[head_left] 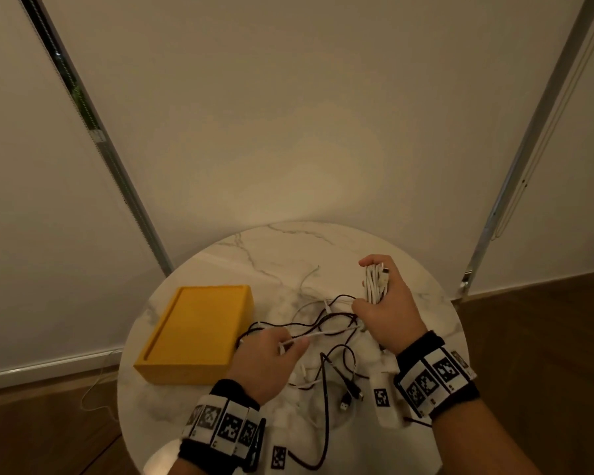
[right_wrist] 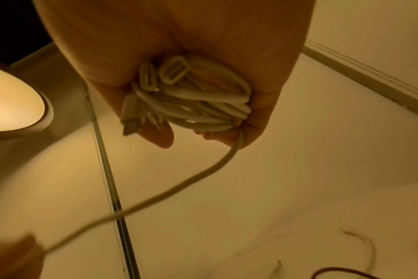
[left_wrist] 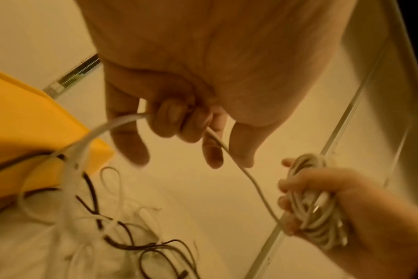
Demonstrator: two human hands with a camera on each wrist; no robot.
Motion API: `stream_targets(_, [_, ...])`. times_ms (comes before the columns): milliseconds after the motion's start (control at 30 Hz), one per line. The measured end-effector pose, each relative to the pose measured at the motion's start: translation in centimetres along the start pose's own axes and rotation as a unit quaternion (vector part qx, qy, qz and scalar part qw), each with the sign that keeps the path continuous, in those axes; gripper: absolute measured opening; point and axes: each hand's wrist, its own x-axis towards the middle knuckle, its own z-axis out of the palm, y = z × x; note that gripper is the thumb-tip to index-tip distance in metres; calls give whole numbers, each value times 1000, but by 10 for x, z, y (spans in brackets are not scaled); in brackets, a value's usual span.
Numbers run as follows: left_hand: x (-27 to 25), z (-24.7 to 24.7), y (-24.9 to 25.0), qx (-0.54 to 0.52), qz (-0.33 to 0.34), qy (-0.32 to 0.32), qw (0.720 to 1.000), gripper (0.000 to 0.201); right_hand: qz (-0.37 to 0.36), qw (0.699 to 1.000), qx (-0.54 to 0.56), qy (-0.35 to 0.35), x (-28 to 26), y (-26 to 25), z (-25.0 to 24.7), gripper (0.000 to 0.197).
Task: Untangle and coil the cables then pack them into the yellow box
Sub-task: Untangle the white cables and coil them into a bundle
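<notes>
My right hand (head_left: 379,286) grips a coiled bundle of white cable (head_left: 375,282) above the right side of the round marble table (head_left: 323,245); the coil (right_wrist: 191,98) fills the palm in the right wrist view. A free white strand (head_left: 326,333) runs from the coil to my left hand (head_left: 282,347), whose curled fingers (left_wrist: 170,119) pinch it. Between and below the hands lies a tangle of dark and white cables (head_left: 330,337). The yellow box (head_left: 194,332) sits on the table's left, just left of the left hand.
Dark cable ends with USB plugs (head_left: 348,399) hang near the table's front edge. White blinds with metal rails (head_left: 515,159) stand behind the table. Wooden floor (head_left: 528,337) surrounds it. A thin white wire (head_left: 96,389) trails on the floor at left.
</notes>
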Motion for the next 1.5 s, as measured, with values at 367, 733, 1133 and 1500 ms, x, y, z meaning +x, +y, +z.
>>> stream_targets(367, [-4,-18,29,-56,207,132,968,21,19,998,-37,-45,-19,32,38,53])
stream_targets(733, [-10,-33,43,-143,205,159,955,39,112,950,268,-117,-47,16,82,101])
stream_targets(1133, [-10,-29,37,-235,170,164,943,7,169,901,359,-176,-47,-3,76,44])
stream_targets(1500, [-4,-26,24,-58,172,238,954,14,148,916,330,-174,-48,-15,73,27])
